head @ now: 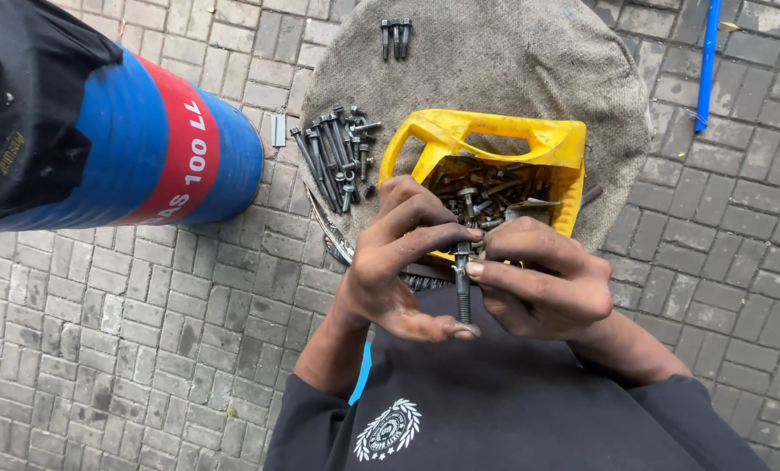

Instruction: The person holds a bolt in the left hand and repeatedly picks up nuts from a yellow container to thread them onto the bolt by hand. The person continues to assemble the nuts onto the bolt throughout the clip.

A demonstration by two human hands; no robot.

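Note:
A dark threaded bolt (462, 283) stands upright between both hands, over my lap. My left hand (403, 262) pinches its head with thumb and fingers, the little finger under its tip. My right hand (542, 279) grips the bolt's upper shank from the right. Just beyond the hands is a yellow cut-open plastic container (555, 144) full of mixed bolts and nuts. A pile of long bolts (336, 157) lies to its left on a round burlap mat (494, 52).
A blue drum with a red band (159, 144) stands at left, dark cloth draped over it. Three small bolts (396, 37) lie at the mat's far edge. A blue rod (708, 65) lies at right. Grey paving bricks (146, 331) cover the ground.

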